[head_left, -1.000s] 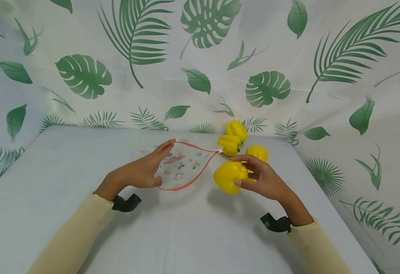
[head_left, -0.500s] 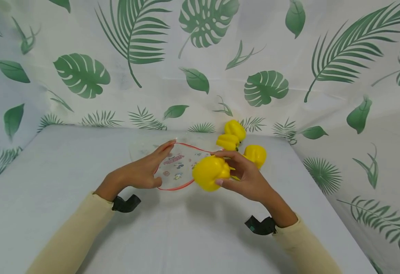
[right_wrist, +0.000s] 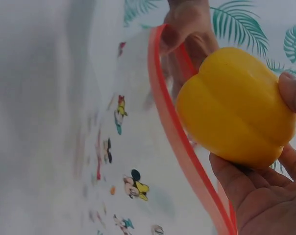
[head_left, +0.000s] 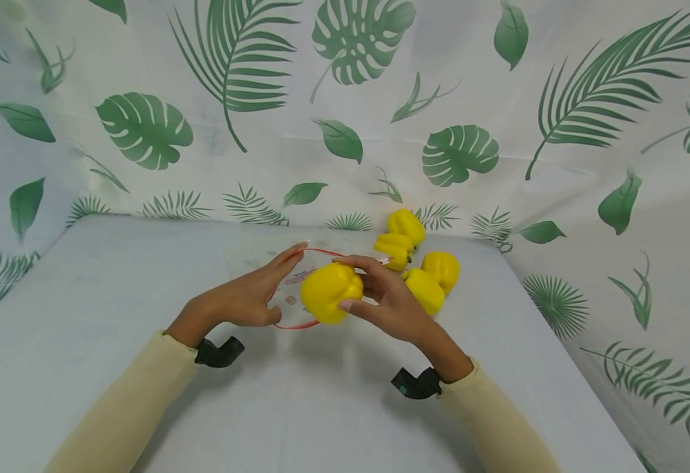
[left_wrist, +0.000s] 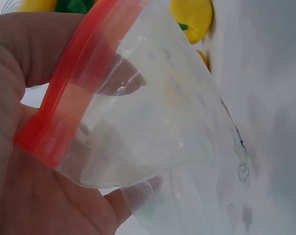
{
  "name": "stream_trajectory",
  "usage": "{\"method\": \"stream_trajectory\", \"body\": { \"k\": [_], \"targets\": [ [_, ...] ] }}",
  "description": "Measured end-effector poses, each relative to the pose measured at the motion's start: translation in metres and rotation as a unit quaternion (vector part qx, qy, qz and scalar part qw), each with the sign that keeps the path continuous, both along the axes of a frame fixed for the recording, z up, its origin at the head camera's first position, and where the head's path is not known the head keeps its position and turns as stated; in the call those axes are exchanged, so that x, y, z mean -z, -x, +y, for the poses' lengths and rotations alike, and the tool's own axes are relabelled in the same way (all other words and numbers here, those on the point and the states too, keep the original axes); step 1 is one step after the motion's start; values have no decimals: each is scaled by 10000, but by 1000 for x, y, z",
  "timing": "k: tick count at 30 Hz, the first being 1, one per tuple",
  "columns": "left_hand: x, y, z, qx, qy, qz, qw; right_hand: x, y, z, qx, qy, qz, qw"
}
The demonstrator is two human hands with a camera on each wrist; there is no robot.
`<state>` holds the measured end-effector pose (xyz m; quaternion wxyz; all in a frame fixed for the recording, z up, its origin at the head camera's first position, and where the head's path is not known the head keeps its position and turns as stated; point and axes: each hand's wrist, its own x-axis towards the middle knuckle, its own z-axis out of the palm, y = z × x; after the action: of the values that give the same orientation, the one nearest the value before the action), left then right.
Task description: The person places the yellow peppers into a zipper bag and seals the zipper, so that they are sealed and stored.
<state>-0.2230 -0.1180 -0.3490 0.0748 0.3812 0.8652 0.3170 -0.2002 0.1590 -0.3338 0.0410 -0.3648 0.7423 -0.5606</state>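
Observation:
My right hand (head_left: 389,299) holds a yellow bell pepper (head_left: 328,293) between thumb and fingers, right at the mouth of a clear zip bag (head_left: 294,289) with a red zip edge. My left hand (head_left: 241,295) spreads that mouth at its left end, thumb and fingers wide apart. The left wrist view shows the red zip (left_wrist: 64,88) crossing the left hand, with fingertips seen through the plastic. In the right wrist view the pepper (right_wrist: 236,107) overlaps the red rim (right_wrist: 175,127), and cartoon prints show on the bag.
Several more yellow bell peppers (head_left: 424,292) lie together on the white table (head_left: 298,407) to the right of the bag, some back near the leaf-patterned backdrop (head_left: 345,138). A white zip pull (head_left: 384,261) sits at the bag's right end.
My right hand has carried the pepper leftward from beside the other peppers to the bag's mouth. My left hand stays in place, spreading the bag.

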Motion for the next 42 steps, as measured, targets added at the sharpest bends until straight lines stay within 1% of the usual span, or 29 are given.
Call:
{"method": "stream_trajectory", "body": {
  "k": [5,10,13,18,22,27,33,37,42],
  "targets": [
    [1,1,0,65,-53,19,10000,8,4,-8,-14,-167,90,9998],
    [2,1,0,82,-34,-58,9999,12,5,-14,52,-375,80,9993],
    [2,1,1,93,-36,-62,9999,14,6,-16,82,-575,36,9983],
    [2,0,2,16,60,13,10000,19,8,-15,228,-1013,-13,9946],
    [1,0,1,28,65,19,10000,21,9,-14,399,-1306,136,9905],
    [0,1,1,54,-32,-15,10000,21,11,-13,573,-1468,290,9871],
    [-1,0,2,11,3,21,10000,21,11,-11,765,-1548,271,9846],
    [0,-1,3,-32,33,-36,10000,21,11,-10,882,-1647,286,9820],
    [0,-1,6,-80,72,-60,9999,24,13,-9,1012,-1788,335,9781]
  ]
}}
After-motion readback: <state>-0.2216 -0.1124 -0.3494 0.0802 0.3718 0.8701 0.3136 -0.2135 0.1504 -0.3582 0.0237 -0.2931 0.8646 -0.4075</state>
